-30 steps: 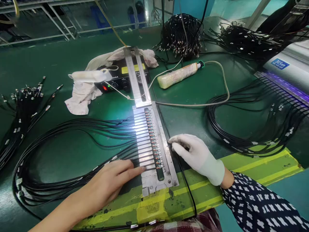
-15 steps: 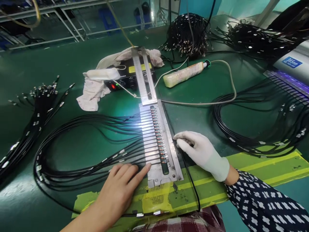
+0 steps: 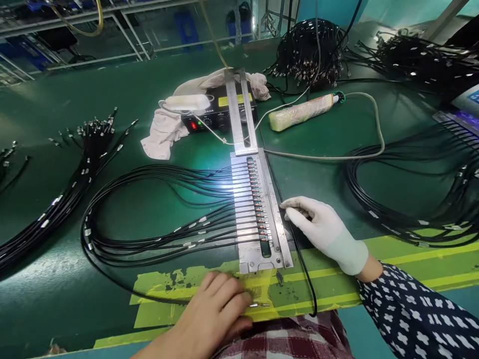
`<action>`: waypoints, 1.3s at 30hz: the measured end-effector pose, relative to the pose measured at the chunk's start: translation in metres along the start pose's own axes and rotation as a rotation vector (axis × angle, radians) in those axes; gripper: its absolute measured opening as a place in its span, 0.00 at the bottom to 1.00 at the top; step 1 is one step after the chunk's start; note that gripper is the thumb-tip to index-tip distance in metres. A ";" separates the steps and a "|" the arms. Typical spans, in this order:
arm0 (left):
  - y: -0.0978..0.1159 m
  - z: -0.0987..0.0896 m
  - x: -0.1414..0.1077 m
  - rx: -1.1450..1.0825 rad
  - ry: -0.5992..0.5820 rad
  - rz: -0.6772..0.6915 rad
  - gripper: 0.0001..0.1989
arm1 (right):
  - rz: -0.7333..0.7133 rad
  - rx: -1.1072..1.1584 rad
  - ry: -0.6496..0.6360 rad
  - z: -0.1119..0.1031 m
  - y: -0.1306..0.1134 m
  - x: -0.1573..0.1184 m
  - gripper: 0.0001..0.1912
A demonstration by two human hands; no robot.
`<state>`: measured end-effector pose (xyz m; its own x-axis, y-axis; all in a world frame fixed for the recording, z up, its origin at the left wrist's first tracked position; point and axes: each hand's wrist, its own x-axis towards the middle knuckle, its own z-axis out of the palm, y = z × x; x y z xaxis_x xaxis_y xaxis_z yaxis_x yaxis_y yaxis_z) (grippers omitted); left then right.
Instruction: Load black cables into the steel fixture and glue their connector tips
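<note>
While the bare left hand (image 3: 220, 306) lies low at the near table edge, fingers curled over a loose black cable (image 3: 164, 300), that cable's slim, silver-banded end pokes out past the fingers on the right. Whether they pinch it or merely cover it, cannot tell; undersides of the fingers hidden.

Right hand (image 3: 318, 227), white-gloved, beside the long right edge of a metal fixture (image 3: 254, 254); thumb and index bent towards each other, small gap near the tips. Contact with the fixture or the black cord (image 3: 299, 249) alongside: cannot tell.

Fixture lies flat on the green table (image 3: 127, 209), mid-view, near end reaching the yellow-green tape (image 3: 404, 257). A row of black cables (image 3: 97, 244) enters from its left side, tips over a dark slot; their slack loops round to the left. Loose cable runs apart from that row, crossing the tape.

Beyond: slotted metal bar (image 3: 234, 109) at the fixture's far end, in front of a black control box (image 3: 215, 121) (1 red and 1 green light showing). White handpiece (image 3: 187, 102) by the box, pale cloth (image 3: 162, 134) beside it. Wrapped handle (image 3: 299, 113) lies farther right. Also 1 cable bundle (image 3: 71, 194) well left, 1 coil (image 3: 359, 194) well right.
</note>
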<state>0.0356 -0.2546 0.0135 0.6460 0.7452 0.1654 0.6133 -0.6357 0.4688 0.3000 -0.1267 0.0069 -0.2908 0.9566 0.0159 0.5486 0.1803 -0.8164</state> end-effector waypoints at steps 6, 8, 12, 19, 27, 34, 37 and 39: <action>-0.002 -0.006 -0.014 -0.081 0.035 -0.091 0.07 | -0.021 -0.015 -0.005 -0.001 -0.002 -0.001 0.08; -0.006 -0.023 -0.036 -0.093 0.046 -0.191 0.08 | -0.030 -0.024 -0.005 -0.002 0.000 0.000 0.08; -0.011 -0.047 -0.066 -0.045 0.147 -0.331 0.05 | -0.060 -0.027 0.031 -0.006 -0.001 -0.001 0.08; -0.002 -0.029 -0.011 -0.073 0.177 -0.157 0.10 | -0.638 -0.273 -0.195 0.025 -0.057 -0.026 0.23; -0.034 -0.056 -0.054 0.187 0.231 -0.304 0.07 | -0.672 -0.363 -0.184 0.011 -0.042 -0.024 0.14; -0.016 -0.034 0.001 -0.081 0.188 -0.253 0.10 | -0.711 -0.272 -0.181 0.013 -0.045 -0.012 0.23; -0.018 -0.025 0.024 -0.117 0.230 -0.245 0.07 | -0.533 -0.216 -0.092 0.004 -0.028 -0.005 0.38; -0.024 -0.022 0.028 0.000 0.240 -0.199 0.06 | -0.374 -0.222 -0.031 -0.006 -0.013 -0.001 0.33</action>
<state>0.0293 -0.2141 0.0263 0.3877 0.8811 0.2707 0.7167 -0.4729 0.5126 0.2982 -0.1289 0.0214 -0.5231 0.8093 0.2670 0.5551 0.5613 -0.6138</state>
